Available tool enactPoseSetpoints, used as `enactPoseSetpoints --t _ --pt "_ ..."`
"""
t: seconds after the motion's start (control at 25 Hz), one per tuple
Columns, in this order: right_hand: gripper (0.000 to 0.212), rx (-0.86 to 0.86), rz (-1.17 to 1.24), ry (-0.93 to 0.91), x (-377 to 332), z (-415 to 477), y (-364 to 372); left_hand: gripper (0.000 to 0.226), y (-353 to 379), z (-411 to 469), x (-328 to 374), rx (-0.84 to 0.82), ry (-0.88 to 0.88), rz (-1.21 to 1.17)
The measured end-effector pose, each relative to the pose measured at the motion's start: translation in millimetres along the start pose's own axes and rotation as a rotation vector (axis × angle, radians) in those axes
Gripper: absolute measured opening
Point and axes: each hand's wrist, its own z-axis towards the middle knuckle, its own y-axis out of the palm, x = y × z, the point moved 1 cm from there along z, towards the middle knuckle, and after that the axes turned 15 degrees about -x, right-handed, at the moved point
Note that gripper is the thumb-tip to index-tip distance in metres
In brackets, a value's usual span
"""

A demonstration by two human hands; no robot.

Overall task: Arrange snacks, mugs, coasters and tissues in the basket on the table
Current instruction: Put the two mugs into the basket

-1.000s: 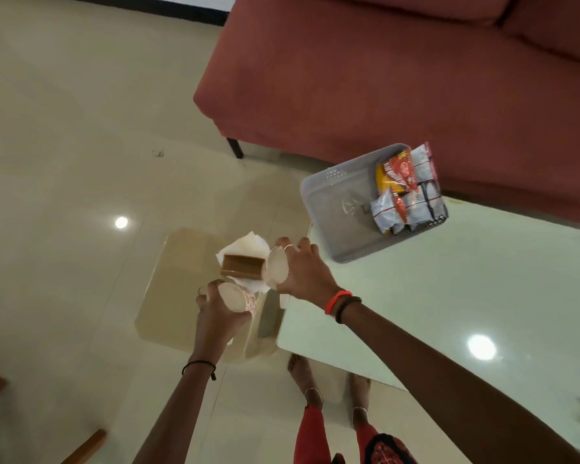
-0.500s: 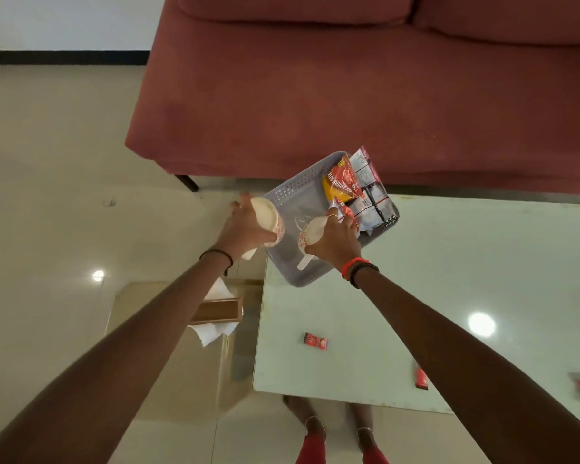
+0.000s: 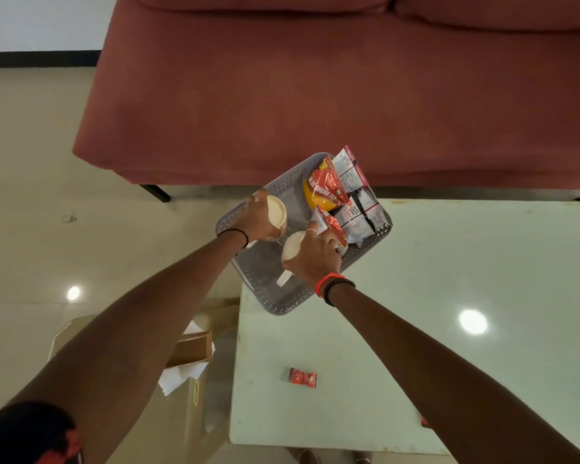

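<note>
Both hands are over the grey basket (image 3: 248, 272) at the table's corner, the left hand (image 3: 257, 219) grasping one mug (image 3: 277, 212) slightly above its free half, the right hand (image 3: 315, 256) grasping another mug (image 3: 292, 246) nearer the snack packets (image 3: 345, 202).

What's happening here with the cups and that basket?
A person is loading a grey basket at the corner of a pale table. Each hand holds a cream mug over the basket's open half: the left hand grips one mug, the right hand the other mug. Snack packets already fill the basket's far side. A small red packet lies loose on the table, and tissues wait on a low stand beside it.
</note>
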Motion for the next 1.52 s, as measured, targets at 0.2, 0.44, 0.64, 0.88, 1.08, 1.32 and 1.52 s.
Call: enactPoseSetpoints --t 0.2,0.44,0.64,0.88,1.08,1.32,1.52 --pt "0.101 -0.032 -0.029 0.003 9.0 15.1 5.7 0.095 -0.7 36.3 7.3 -0.012 0.022 0.055" --pt "0.099 -0.016 0.032 0.033 6.7 22.4 15.9 0.101 -1.5 53.3 0.6 -0.035 0.062 -0.018" --pt "0.1 0.016 0.135 0.093 -2.3 29.3 13.3 0.089 -11.5 45.7 -17.7 -0.058 0.073 -0.18" --pt "0.101 0.05 0.161 0.112 -0.5 32.7 10.9 0.074 -11.3 33.1 -33.4 -0.081 0.149 -0.185" --pt "0.101 0.074 0.154 0.12 4.5 33.2 10.5 0.073 -8.0 33.8 -28.8 -0.028 0.137 -0.211" --pt "0.102 0.087 0.115 0.112 10.3 33.9 9.7 0.07 -14.4 40.8 -23.0 -0.08 0.182 -0.2" --pt "0.102 0.062 0.097 0.113 9.8 37.4 7.8 0.071 -9.7 43.7 -28.2 -0.101 0.189 -0.209"
